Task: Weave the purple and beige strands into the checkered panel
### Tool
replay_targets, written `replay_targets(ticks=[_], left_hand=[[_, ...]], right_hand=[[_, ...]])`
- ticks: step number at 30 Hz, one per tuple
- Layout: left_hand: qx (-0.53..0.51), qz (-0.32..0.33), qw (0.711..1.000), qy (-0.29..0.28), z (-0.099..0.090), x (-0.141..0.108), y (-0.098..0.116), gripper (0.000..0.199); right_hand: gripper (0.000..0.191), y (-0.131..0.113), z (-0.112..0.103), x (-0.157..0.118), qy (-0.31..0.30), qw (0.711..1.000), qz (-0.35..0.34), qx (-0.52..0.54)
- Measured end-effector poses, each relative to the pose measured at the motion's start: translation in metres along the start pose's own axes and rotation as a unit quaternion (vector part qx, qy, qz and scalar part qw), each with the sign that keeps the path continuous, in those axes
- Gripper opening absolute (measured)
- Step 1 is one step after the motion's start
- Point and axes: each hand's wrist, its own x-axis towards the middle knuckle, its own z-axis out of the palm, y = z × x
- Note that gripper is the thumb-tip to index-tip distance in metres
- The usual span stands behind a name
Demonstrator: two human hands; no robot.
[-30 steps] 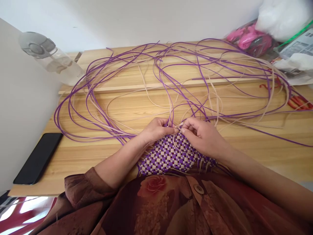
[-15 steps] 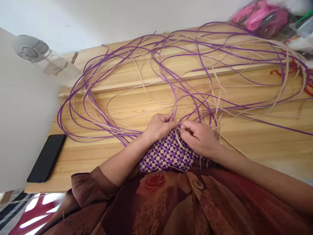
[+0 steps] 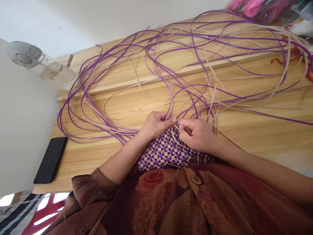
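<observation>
A purple and cream woven piece (image 3: 166,150) with a checkered pattern lies against the front of my shirt. My left hand (image 3: 154,125) pinches its upper edge between thumb and fingers. Close beside it, my right hand (image 3: 198,133) is closed at the same edge, its fingertips curled in a pinch on a cream strip (image 3: 175,138) that loops down over the weave. The strip's end inside the fingers is hidden. Long loose purple strands (image 3: 163,70) and cream ones fan out from the far edge across the table.
A black phone (image 3: 50,160) lies on the wooden table (image 3: 264,140) at the left. A clear bottle with a grey cap (image 3: 26,55) stands by the wall. A raised wooden strip (image 3: 146,79) crosses the table. Pink bagged items (image 3: 259,9) and red scissors-like handles (image 3: 310,76) are at the right.
The view has shifted and tilted slightly. Both hands stay at the woven edge, with the right hand's fingers a little further from the left thumb.
</observation>
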Motion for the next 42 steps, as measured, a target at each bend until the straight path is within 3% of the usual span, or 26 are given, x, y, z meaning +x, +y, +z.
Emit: replay_targets(ticks=[5,11,17,21,24,26,29,31,36,39,42], left_hand=[[-0.077,-0.014,0.996,-0.034,0.001,0.000,-0.005,0.036],[-0.144,-0.009,0.988,-0.052,0.001,-0.003,-0.004,0.034],[-0.110,-0.006,0.994,-0.012,0.003,-0.004,-0.002,0.033],[-0.148,-0.017,0.989,-0.012,0.006,-0.003,-0.004,0.031],[-0.175,-0.029,0.984,-0.028,0.005,-0.003,-0.006,0.032],[-0.175,-0.024,0.984,-0.036,0.004,-0.004,-0.006,0.034],[-0.185,-0.006,0.982,-0.041,0.003,-0.005,-0.006,0.034],[-0.196,0.000,0.980,-0.040,0.003,-0.005,-0.006,0.034],[-0.156,-0.015,0.987,-0.019,0.003,-0.005,-0.010,0.034],[-0.147,-0.008,0.989,-0.018,0.002,-0.005,-0.010,0.034],[-0.148,0.006,0.989,-0.022,0.001,-0.005,-0.008,0.036]], right_hand=[[0.014,0.000,-0.007,-0.002,-0.040,0.998,0.033,0.043],[0.014,-0.001,-0.010,-0.005,-0.033,0.999,0.037,0.015],[0.015,0.000,-0.008,-0.007,-0.045,0.999,0.006,0.015],[0.016,0.001,-0.011,-0.011,-0.047,0.999,0.008,0.014],[0.011,-0.005,-0.018,-0.015,0.006,0.999,0.012,-0.036],[0.017,-0.013,-0.024,-0.018,0.034,0.993,-0.054,-0.103],[0.020,-0.026,-0.029,-0.023,-0.006,0.968,-0.164,-0.190],[0.011,-0.032,-0.031,-0.025,-0.025,0.961,-0.170,-0.217],[0.018,-0.038,-0.041,-0.015,-0.014,0.956,-0.134,-0.260],[0.018,-0.038,-0.050,-0.001,-0.080,0.954,-0.138,-0.254],[0.018,-0.039,-0.058,0.015,-0.230,0.957,-0.119,-0.133]])
